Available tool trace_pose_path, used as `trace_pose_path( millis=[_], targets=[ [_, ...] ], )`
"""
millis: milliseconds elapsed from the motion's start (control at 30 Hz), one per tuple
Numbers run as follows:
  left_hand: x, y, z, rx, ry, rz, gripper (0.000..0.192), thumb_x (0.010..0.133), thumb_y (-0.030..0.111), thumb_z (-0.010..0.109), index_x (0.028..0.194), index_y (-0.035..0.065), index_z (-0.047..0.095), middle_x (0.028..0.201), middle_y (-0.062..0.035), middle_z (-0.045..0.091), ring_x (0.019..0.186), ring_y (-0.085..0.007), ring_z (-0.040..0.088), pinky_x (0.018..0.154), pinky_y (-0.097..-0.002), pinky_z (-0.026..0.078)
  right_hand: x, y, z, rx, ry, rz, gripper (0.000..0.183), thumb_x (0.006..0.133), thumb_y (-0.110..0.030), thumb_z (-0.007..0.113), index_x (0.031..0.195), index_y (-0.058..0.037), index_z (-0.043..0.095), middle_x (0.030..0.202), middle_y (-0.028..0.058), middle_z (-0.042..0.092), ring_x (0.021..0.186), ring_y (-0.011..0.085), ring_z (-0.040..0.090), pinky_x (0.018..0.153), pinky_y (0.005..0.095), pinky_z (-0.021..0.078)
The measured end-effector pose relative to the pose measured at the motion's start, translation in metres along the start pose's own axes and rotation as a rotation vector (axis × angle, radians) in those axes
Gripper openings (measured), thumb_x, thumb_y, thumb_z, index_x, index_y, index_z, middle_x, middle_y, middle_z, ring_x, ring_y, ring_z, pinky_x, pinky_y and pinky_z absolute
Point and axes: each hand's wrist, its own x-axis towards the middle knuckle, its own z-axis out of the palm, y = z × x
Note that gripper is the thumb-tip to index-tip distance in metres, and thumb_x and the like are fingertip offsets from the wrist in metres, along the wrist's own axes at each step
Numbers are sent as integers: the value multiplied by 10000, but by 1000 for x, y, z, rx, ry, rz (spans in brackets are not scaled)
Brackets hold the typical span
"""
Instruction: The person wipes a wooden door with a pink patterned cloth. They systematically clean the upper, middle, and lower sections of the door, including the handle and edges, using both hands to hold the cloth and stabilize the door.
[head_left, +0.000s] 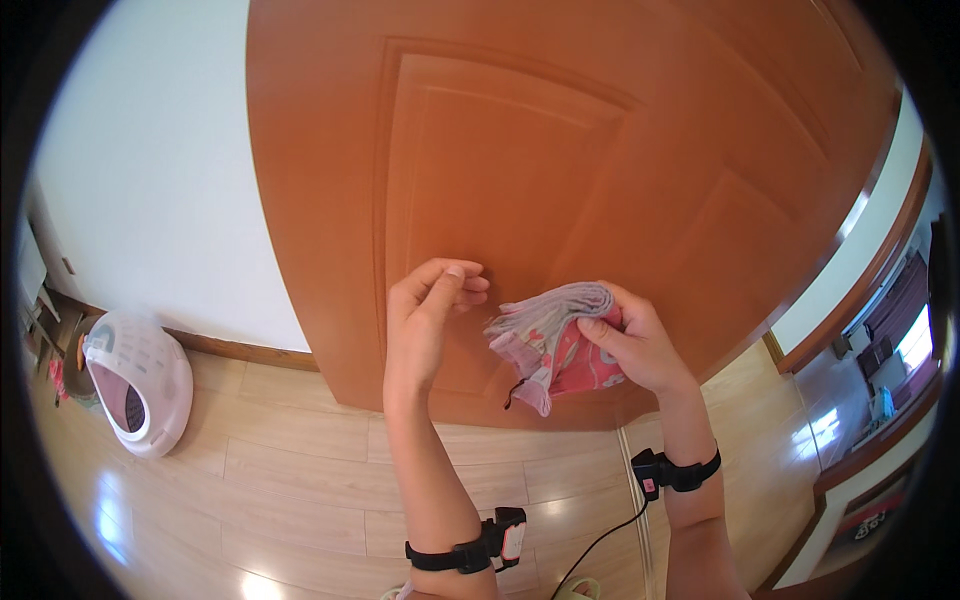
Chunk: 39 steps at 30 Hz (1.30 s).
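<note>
My right hand grips a folded cloth, pink and red with a flower pattern and a greyish-lilac lining, its layers bunched at the top. A short dark cord hangs from the cloth's lower left corner. Just left of the cloth, and apart from it, my left hand is raised with its fingers curled and the thumb near the index finger; nothing shows in it. Both hands are in front of a brown panelled wooden door. Each forearm wears a black strap with a small device, and a cable runs from the right one.
A white and pink hooded litter box stands on the pale plank floor by the white wall at left. A metal floor strip runs below the door. Green slippers show at the bottom edge. Wooden-framed openings are at right.
</note>
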Motion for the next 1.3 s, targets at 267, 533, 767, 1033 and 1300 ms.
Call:
trace_pose_path(
  millis=[267, 533, 767, 1033, 1300],
  targets=[
    [-17, 12, 13, -122, -319, -84, 521, 933, 333, 710, 1330, 3, 641, 1211, -121, 702, 1131, -220, 640, 995, -357, 488, 18, -9, 5, -52, -29, 27, 242, 1017, -141, 653, 1198, 19, 655, 1032, 22, 714, 930, 82, 637, 830, 285, 546],
    [-13, 19, 24, 79, -176, -118, 198, 907, 128, 758, 1017, 7, 647, 838, -33, 669, 730, -80, 592, 617, -255, 469, -14, 0, 61, -624, 571, -430, 609, 835, -240, 851, 1330, 1, 590, 1164, 181, 695, 1060, 327, 683, 915, 428, 547],
    [-32, 57, 32, -69, -433, -258, 348, 994, 211, 711, 1234, -36, 660, 1045, -118, 734, 979, -181, 719, 857, -292, 565, -29, 26, 112, 532, 321, -218, 736, 907, -218, 814, 1492, -2, 423, 1496, 138, 492, 1233, 207, 603, 1007, 354, 510],
    [-33, 72, 11, -84, 89, 245, 307, 1045, 231, 573, 1108, -25, 732, 1054, -131, 753, 1025, -264, 729, 939, -407, 568, 19, -69, 5, -24, 1216, -744, 446, 1052, -199, 643, 1429, -15, 492, 1358, 86, 609, 1113, 185, 627, 975, 351, 523],
    [-4, 19, -19, 271, 685, 252, 375, 1051, 200, 527, 1376, 22, 582, 1478, -139, 457, 1350, -277, 488, 1105, -420, 440, 125, -36, 19, -1250, 748, -876, 740, 813, -43, 721, 1494, -282, 561, 1653, 120, 381, 1511, 468, 306, 1193, 674, 212]
  ],
)
